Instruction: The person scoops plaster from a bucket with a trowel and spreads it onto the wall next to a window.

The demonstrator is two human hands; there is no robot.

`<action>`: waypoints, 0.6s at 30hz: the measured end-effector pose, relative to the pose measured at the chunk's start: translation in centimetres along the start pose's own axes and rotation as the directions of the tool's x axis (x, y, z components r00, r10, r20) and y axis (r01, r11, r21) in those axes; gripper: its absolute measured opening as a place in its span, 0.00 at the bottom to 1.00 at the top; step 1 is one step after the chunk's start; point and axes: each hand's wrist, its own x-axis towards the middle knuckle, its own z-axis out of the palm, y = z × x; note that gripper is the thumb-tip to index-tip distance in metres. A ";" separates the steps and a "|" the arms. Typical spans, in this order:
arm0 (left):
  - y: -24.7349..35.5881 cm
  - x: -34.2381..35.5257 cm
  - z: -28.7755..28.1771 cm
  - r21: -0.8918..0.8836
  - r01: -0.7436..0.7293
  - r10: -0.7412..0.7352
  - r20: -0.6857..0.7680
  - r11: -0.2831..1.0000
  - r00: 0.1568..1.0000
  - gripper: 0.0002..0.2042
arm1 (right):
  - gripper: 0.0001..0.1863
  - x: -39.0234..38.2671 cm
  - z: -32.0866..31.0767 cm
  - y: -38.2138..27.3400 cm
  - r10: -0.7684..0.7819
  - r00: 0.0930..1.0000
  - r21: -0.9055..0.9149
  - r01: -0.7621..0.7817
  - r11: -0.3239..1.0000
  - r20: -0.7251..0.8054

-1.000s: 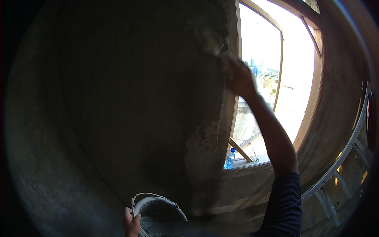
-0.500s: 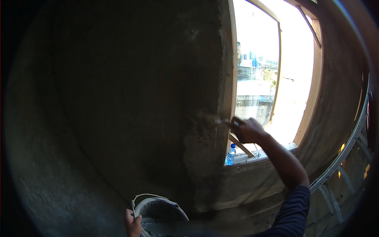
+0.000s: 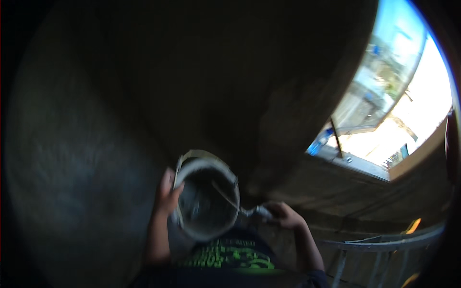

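My left hand (image 3: 169, 194) grips the left rim of a round bucket (image 3: 236, 185), with the bucket's handle up along its far rim. Inside the bucket lies grey wet mortar (image 3: 199, 206). My right hand (image 3: 284, 215) is to the right of the bucket, closed round the handle of a trowel (image 3: 247, 211). The trowel's thin blade reaches over the right rim into the bucket. Motion blurs both hands and the blade, so whether the blade touches the mortar cannot be told.
A dark plastered wall (image 3: 201, 86) fills the area ahead. At the upper right is a bright window with an open glazed sash (image 3: 379, 91). A blue-capped plastic bottle (image 3: 317, 144) stands on its sill. A metal railing (image 3: 370, 245) runs along the lower right.
My right hand has come down from the wall beside the window to the bucket, bringing the trowel. The view has tilted down, so the bucket sits higher and the window farther right.
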 end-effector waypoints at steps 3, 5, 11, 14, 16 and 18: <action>1.7 -0.1 0.4 0.023 -0.076 0.075 0.041 0.997 0.996 0.08 | 0.21 1.3 3.5 -2.0 0.351 0.936 0.330 -0.332 0.884 0.002; 2.3 0.9 0.9 -0.004 -0.116 0.116 0.099 0.993 0.988 0.08 | 0.19 3.1 6.1 0.4 0.252 0.962 0.399 -0.192 0.897 -0.104; 2.1 -0.7 0.3 -0.069 0.023 -0.018 0.069 0.997 0.997 0.09 | 0.23 7.5 7.9 -1.4 0.230 0.972 0.390 -0.230 0.892 0.048; 2.1 -0.7 0.5 -0.047 0.019 -0.015 0.076 0.999 0.997 0.10 | 0.24 8.5 8.1 -0.5 0.226 0.971 0.373 -0.239 0.897 0.078; 2.2 -0.7 0.7 -0.076 0.042 -0.035 0.082 0.996 0.996 0.10 | 0.25 9.5 8.4 -0.3 0.141 0.989 0.344 -0.145 0.928 0.038; 2.3 -0.6 0.4 -0.075 0.003 0.002 0.072 0.997 0.997 0.10 | 0.24 10.4 8.4 -0.6 0.221 0.973 0.316 -0.229 0.921 0.060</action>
